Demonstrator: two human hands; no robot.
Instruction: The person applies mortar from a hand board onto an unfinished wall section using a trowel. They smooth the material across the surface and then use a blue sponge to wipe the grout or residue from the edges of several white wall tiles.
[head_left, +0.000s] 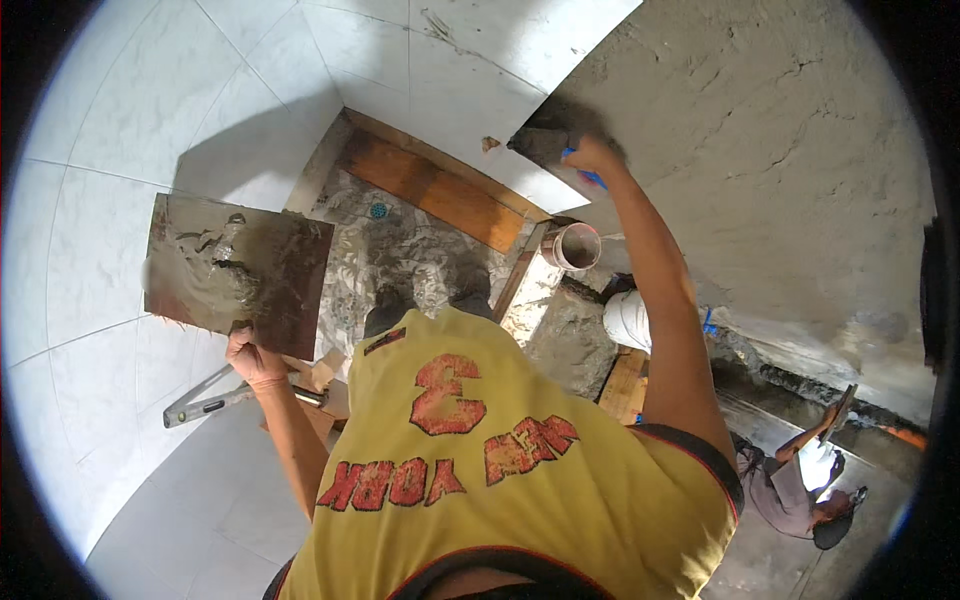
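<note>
My left hand point(255, 358) grips a square brown board point(308, 270) from below at its near edge. A heap of wet grey mortar point(238, 270) is spread on the board's top. At the upper right, my right arm reaches out to the grey plastered wall point(770, 150). My right hand point(598, 158) is closed round the blue handle point(592, 179) of a trowel, whose dark blade seems to lie against the wall beside the edge of the white tiles point(470, 60). Shadow and my fingers hide most of the blade.
Below me, a wooden plank point(430, 190) borders a mortar-stained floor sheet. A small bucket point(578, 247) and a larger white bucket point(627, 320) stand right of it. A metal level point(207, 405) lies below the board. Another person point(795, 490) works at the lower right.
</note>
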